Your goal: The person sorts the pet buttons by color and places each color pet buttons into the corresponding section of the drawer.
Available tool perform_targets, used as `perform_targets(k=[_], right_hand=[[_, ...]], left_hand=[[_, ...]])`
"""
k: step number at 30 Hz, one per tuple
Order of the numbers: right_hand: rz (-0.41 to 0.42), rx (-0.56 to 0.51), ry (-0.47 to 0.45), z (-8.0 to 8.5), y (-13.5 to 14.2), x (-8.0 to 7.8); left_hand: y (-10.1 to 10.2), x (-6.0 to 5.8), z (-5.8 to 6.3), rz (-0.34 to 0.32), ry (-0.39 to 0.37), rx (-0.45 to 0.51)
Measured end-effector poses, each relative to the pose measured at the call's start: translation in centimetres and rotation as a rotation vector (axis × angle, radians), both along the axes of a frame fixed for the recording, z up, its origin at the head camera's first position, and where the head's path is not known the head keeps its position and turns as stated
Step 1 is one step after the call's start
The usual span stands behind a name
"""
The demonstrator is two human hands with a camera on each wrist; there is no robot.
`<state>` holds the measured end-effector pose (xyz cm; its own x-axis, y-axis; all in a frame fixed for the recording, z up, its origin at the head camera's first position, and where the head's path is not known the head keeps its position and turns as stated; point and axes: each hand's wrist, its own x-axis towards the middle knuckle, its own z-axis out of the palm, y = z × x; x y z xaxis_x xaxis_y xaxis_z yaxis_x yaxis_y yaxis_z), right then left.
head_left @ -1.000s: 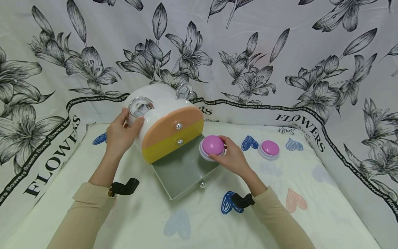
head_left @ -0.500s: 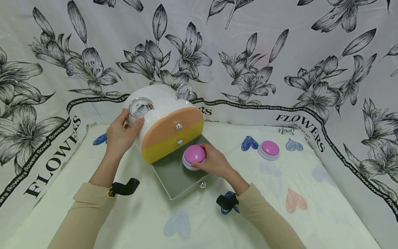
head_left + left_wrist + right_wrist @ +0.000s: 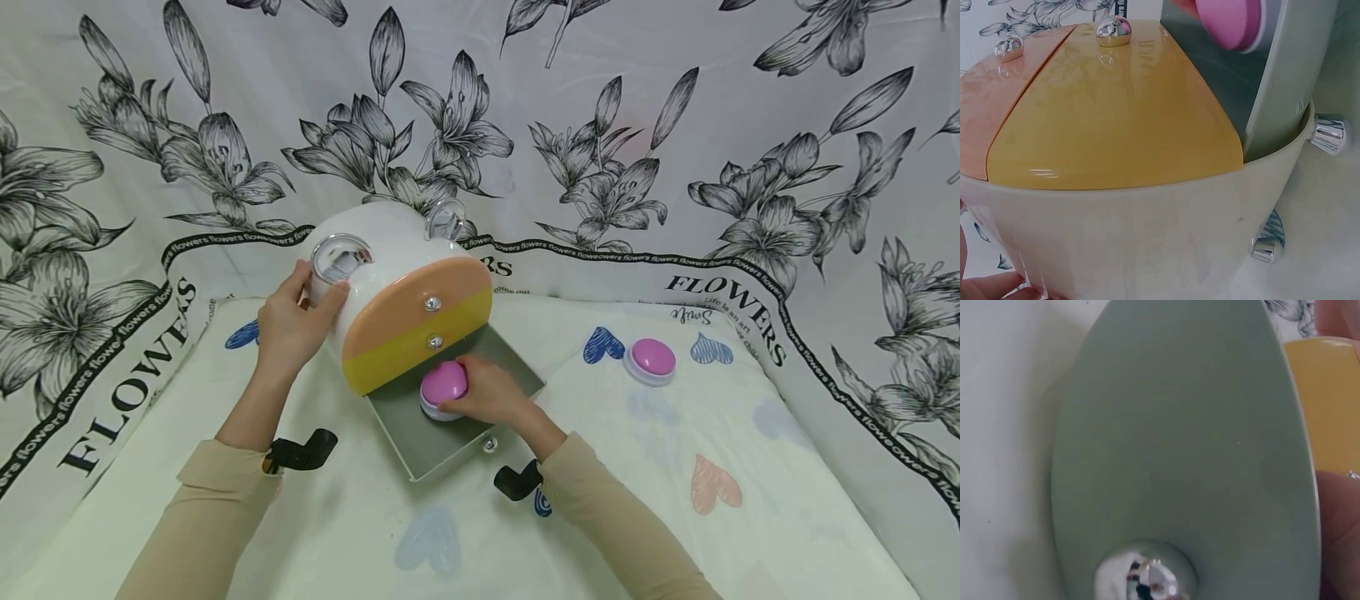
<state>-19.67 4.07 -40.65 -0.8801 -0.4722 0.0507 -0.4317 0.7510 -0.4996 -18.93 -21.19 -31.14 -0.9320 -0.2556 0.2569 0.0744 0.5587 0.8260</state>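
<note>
A small white storage box (image 3: 382, 237) with an orange drawer front (image 3: 405, 304) and a yellow one (image 3: 420, 346) stands left of centre. Its green bottom drawer (image 3: 412, 446) is pulled out. My left hand (image 3: 296, 321) grips the box's left side by a silvery ear-like ring (image 3: 341, 257), thumb in front. My right hand (image 3: 487, 387) pinches a round container with a pink domed lid (image 3: 442, 383) and a white base, inside the green drawer. That pink lid (image 3: 1232, 22) shows at the top of the left wrist view. In the right wrist view, the green drawer's front (image 3: 1179, 444) hides most of the hand.
A second pink-lidded round container (image 3: 651, 358) sits on the heart-print cloth (image 3: 600, 542) at the right. Flower-print fabric (image 3: 570, 167) hangs behind. A silver knob (image 3: 490, 444) juts from the green drawer's front; silver feet (image 3: 1329, 134) show under the box.
My right hand has carried the pink-lidded container left and down, from over the drawer's right edge to inside the drawer. My left hand has stayed in place on the box.
</note>
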Motion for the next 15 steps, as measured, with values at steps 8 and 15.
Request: perform_targets(k=[8, 15], right_hand=[[0.003, 0.002, -0.013, -0.3, -0.9, -0.3], [0.001, -0.023, -0.048, -0.4, -1.2, -0.3]], left_hand=[[0.0, 0.0, 0.0, -0.008, 0.007, 0.005], [0.0, 0.0, 0.1, -0.011, 0.014, 0.001]])
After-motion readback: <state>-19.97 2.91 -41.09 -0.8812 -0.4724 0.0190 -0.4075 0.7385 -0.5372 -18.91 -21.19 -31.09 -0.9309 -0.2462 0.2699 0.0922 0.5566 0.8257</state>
